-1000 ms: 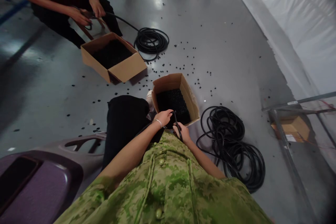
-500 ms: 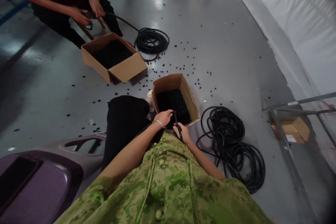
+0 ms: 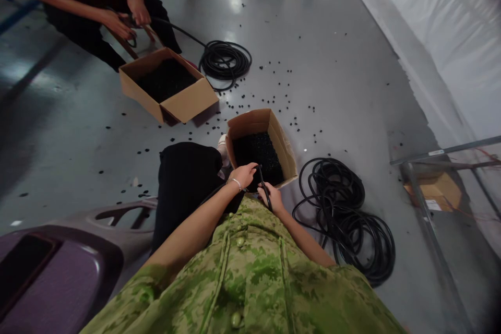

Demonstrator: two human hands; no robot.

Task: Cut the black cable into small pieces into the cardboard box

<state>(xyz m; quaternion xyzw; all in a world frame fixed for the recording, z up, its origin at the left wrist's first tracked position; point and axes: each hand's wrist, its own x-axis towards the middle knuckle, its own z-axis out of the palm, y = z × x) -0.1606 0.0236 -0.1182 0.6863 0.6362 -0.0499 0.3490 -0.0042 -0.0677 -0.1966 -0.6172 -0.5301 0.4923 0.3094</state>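
My left hand (image 3: 243, 175) is closed, its fingers pinched on a thin black hose, most of which is hidden by the hand. A dark line along my left forearm may be the same hose. My right hand (image 3: 274, 197) is closed round a slim black long-shaped thing (image 3: 265, 192), whose upper end meets the left fingertips. Whether it is a cutting tool or a stretch of hose I cannot tell. Both hands are over the near edge of a cardboard box (image 3: 290, 159) holding a heap of small black pieces (image 3: 263, 148).
Tangled black hose coils (image 3: 332, 188) lie at right. A co-worker's hands (image 3: 136, 8) hold black hose behind a second box (image 3: 191, 102), beside another coil (image 3: 225, 60). Small black pieces litter the floor. A purple chair (image 3: 66, 266) is lower left, a metal frame (image 3: 426, 224) right.
Both hands hold nearly the same pose over the box. The whole view has shifted very slightly; the co-worker's hands have barely moved.
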